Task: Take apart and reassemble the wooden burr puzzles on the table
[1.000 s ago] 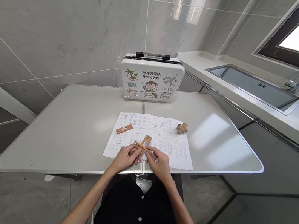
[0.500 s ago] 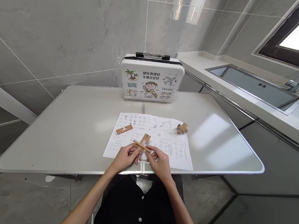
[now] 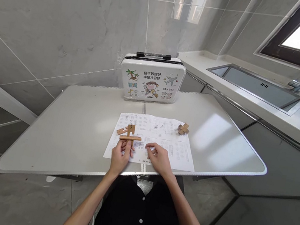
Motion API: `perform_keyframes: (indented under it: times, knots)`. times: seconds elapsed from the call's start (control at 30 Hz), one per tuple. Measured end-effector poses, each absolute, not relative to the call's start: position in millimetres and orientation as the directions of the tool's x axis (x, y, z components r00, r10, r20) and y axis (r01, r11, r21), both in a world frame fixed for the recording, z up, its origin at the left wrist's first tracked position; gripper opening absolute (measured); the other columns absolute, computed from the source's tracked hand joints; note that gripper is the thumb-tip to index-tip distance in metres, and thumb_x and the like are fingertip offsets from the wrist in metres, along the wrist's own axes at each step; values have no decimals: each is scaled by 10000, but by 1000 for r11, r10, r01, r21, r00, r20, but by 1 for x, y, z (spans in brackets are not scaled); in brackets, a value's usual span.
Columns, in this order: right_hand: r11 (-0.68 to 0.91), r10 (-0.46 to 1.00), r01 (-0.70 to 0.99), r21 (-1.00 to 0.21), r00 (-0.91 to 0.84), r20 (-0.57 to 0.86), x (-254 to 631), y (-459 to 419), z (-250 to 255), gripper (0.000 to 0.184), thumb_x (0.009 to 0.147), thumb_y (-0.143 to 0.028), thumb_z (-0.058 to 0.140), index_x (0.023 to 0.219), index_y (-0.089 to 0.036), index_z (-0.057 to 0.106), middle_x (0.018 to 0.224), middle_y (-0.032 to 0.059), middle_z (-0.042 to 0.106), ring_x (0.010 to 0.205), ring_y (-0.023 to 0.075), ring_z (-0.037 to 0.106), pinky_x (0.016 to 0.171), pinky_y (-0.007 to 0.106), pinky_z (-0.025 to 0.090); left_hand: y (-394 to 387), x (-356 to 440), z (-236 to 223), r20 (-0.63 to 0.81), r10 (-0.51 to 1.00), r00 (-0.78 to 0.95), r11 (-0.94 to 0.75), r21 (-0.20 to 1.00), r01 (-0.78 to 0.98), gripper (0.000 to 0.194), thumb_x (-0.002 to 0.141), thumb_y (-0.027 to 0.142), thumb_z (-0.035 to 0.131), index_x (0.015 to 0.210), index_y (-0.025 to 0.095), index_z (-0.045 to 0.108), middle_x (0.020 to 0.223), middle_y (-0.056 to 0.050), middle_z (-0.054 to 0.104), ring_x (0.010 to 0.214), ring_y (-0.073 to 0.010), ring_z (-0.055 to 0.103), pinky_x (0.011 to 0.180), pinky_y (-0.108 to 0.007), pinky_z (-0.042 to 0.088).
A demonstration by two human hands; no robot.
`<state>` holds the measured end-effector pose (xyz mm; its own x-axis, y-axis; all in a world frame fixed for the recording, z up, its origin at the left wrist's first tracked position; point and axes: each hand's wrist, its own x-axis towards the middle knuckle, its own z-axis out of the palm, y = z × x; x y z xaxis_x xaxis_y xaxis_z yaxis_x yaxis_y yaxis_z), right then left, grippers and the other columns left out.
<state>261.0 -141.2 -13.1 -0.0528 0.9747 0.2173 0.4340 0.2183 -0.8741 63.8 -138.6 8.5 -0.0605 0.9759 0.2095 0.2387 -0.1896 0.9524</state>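
1. Crossed brown wooden pieces, a flat upright one with a dark mark [image 3: 131,129] and a slim bar [image 3: 126,137] lying across it, are sitting in the left hand [image 3: 120,157], just above the left part of the white printed sheet [image 3: 159,158].
2. That left hand is pinching them narrowly between thumb and fingers; whether the two are locking together, I can't tell.
3. The right hand [image 3: 161,159] is hovering by the sheet's near middle, thumb and forefinger slightly parted, nothing showing between them; what the curled fingers are hiding, I can't tell.
4. Trouble could be coming from that small pinch: if the thumb is easing off, the bar could be twisting or dropping.
5. The notched flat brown piece [image 3: 122,131] is lying right behind, so a leftward swing could be knocking it; a dragging wrist could be shifting the sheet.
6. The interlocked wooden block cluster [image 3: 183,129] is resting at the sheet's far right, well apart.
7. Containers: the white cartoon-printed case [image 3: 150,84] is standing closed on the pale folding table [image 3: 77,131], hiding its contents; the steel sink [image 3: 258,85] is showing dark slots in its wall.
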Motion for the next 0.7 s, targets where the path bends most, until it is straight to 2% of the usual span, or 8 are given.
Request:
perform_keyframes:
  times: [0.2, 0.3, 0.33, 0.5, 0.7]
  knots:
    - [359, 933, 541, -760, -182, 311, 238, -75, -12, 252, 1004, -186, 557, 1193, -232, 717, 1160, 77, 774, 949, 239, 712, 885, 388, 547, -144, 64, 2, 249, 959, -133, -217, 952, 216, 304, 1103, 518, 443, 962, 249, 446, 843, -18, 716, 497, -123, 591, 547, -280, 487]
    - [449, 894, 554, -701, -283, 349, 216, -41, -14, 347, 989, -145, 596, 1313, -234, 682, 1318, 98, 727, 1214, 281, 627, 1033, 425, 491, -145, 64, -1, 254, 955, -156, -222, 955, 197, 314, 1112, 535, 401, 962, 260, 386, 863, -21, 714, 487, -119, 582, 531, -279, 479]
    - [476, 879, 552, -684, -320, 354, 209, -32, -15, 365, 980, -139, 623, 1328, -236, 677, 1345, 97, 720, 1249, 285, 605, 1061, 429, 471, -145, 63, -2, 255, 953, -162, -223, 956, 192, 315, 1115, 537, 391, 963, 261, 377, 864, -18, 711, 486, -116, 579, 531, -278, 479]
    - [516, 852, 552, -654, -407, 329, 183, -10, -18, 312, 984, -177, 699, 1293, -222, 700, 1238, 92, 760, 1248, 302, 571, 1062, 437, 432, -144, 62, -3, 250, 951, -182, -218, 960, 178, 310, 1126, 528, 374, 967, 262, 362, 857, 4, 695, 486, -99, 566, 533, -266, 465]
    - [417, 903, 529, -739, -335, 269, 182, -13, -13, 166, 936, -148, 739, 1098, -187, 741, 1129, 118, 738, 1114, 299, 576, 1012, 426, 440, -144, 62, -2, 234, 959, -159, -211, 966, 150, 288, 1126, 530, 381, 1021, 261, 376, 913, 3, 701, 500, -91, 583, 550, -259, 489]
